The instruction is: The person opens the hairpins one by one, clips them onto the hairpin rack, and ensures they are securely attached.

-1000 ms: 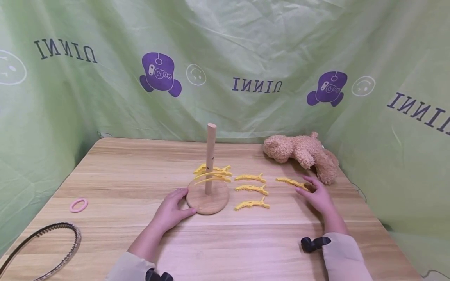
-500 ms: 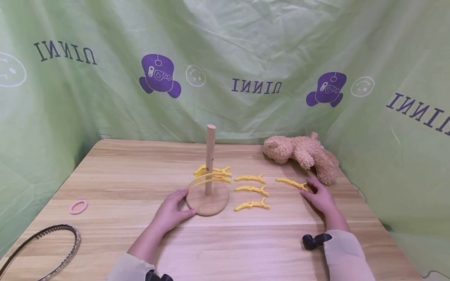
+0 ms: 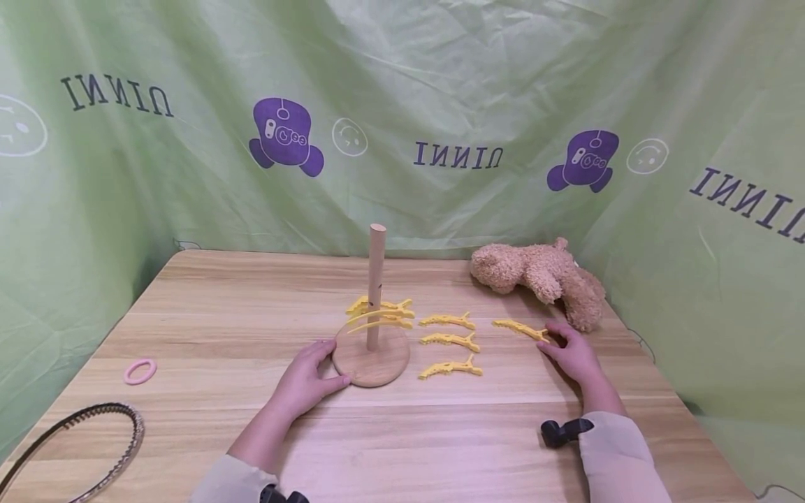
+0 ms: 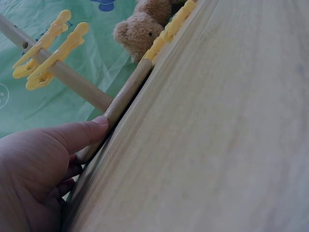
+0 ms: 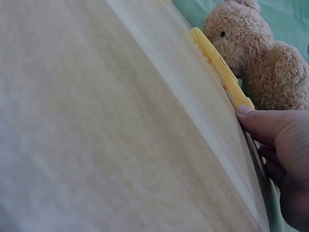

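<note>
In the head view my left hand (image 3: 307, 381) holds the left rim of a wooden stand's round base (image 3: 376, 367), thumb at the front and fingers behind. Its upright post (image 3: 376, 262) bears two yellow hair clips (image 3: 396, 316), one above the other in the left wrist view. To the right, my right hand (image 3: 575, 355) pinches the near end of a single yellow hair clip (image 3: 518, 327) lying on the table. The right wrist view shows the thumb against the end of this clip (image 5: 217, 60); the other fingers are partly hidden.
Three more yellow clips (image 3: 450, 340) lie in a column between stand and right hand. A brown teddy bear (image 3: 541, 272) lies at the back right. A pink ring (image 3: 140, 372) and a dark toothed headband (image 3: 126, 447) are at the left of the wooden table (image 3: 264, 279).
My right hand has slid slightly right, back to the clip's near end, exposing more of the clip. The left hand and the stand stay in place.
</note>
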